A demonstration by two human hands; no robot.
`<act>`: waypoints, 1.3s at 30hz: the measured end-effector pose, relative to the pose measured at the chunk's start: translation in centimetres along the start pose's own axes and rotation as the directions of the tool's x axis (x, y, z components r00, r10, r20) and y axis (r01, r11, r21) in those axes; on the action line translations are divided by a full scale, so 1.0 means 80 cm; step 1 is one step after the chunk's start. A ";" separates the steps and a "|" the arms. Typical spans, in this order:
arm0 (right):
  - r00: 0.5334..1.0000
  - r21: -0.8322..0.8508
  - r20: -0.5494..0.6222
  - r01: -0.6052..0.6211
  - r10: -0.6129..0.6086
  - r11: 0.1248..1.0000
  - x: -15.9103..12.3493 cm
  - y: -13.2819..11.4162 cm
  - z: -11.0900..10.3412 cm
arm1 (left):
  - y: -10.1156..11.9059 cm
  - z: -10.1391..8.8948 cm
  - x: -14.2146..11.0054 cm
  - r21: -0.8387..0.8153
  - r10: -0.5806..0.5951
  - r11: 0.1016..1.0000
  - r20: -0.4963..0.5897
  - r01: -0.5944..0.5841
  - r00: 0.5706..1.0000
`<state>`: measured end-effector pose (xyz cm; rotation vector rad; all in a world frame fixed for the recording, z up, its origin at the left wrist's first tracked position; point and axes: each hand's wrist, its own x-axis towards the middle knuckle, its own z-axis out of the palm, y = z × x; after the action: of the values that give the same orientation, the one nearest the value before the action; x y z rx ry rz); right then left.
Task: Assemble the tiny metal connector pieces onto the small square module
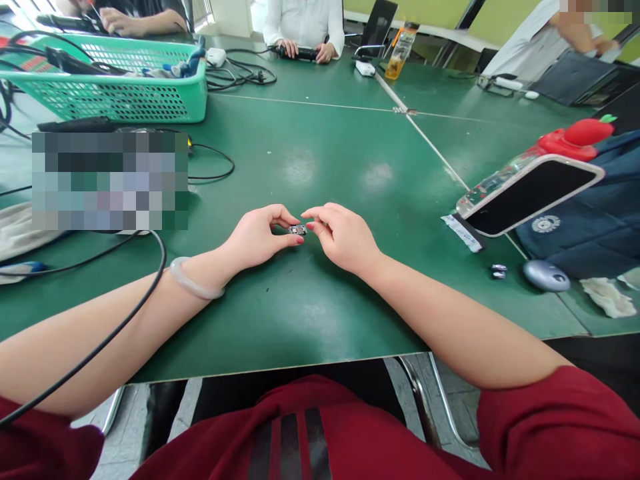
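Note:
Pinched between the thumb and fingers of my left hand [257, 233] is a small black-and-silver piece [298, 230] that looks like an electronic part. It is held just above the green table, with its right end sticking out past my fingertips. My right hand [345, 237] comes in from the other side, its thumb and index finger curled close together at that end of the piece. Whether the right fingertips touch the piece or pinch something tiny, I cannot make out. A pale bangle [195, 280] circles my left wrist.
A green basket [200, 87] with cables stands back left, with a blurred-out object before it. A black cable [163, 260] crosses over my left forearm. A phone [535, 193], a mouse [546, 275] and a dark blue bag [575, 233] lie right. Other people sit across the table.

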<state>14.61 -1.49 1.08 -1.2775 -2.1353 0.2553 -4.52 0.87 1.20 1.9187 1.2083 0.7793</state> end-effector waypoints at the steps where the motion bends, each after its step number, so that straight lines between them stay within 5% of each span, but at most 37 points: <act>1: 1.000 -0.003 0.008 -0.010 0.010 1.000 0.000 0.001 0.000 | -0.001 0.000 0.000 -0.012 -0.002 1.000 -0.009 0.002 1.000; 10: 1.000 -0.076 0.011 -0.003 0.003 0.997 -0.001 0.002 0.006 | 0.004 -0.001 -0.001 -0.226 -0.033 0.973 0.070 0.048 0.997; 22: 0.988 -0.328 0.014 0.149 -0.154 0.933 0.000 -0.001 0.019 | 0.009 0.003 -0.004 -0.510 -0.064 0.841 0.236 0.180 0.970; 26: 0.989 -0.294 0.008 0.143 -0.147 0.945 0.001 0.001 0.018 | 0.011 -0.005 -0.003 -0.327 -0.075 0.936 0.176 0.131 0.981; 29: 0.997 -0.216 -0.038 0.056 -0.066 0.975 0.004 0.007 0.012 | -0.001 -0.031 0.005 0.027 -0.070 0.997 -0.048 0.071 0.996; 33: 0.993 -0.064 -0.077 -0.096 0.091 0.993 0.008 0.021 0.000 | -0.028 -0.080 0.020 0.541 0.079 0.830 -0.357 0.137 0.931; 39: 0.967 0.086 -0.114 -0.221 0.230 0.972 0.011 0.040 -0.007 | -0.042 -0.115 0.023 0.761 -0.183 0.551 -0.290 0.343 0.939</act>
<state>17.03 0.79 0.41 -1.4561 -1.8616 0.3368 -12.69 5.91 3.72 2.2786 2.1905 0.2085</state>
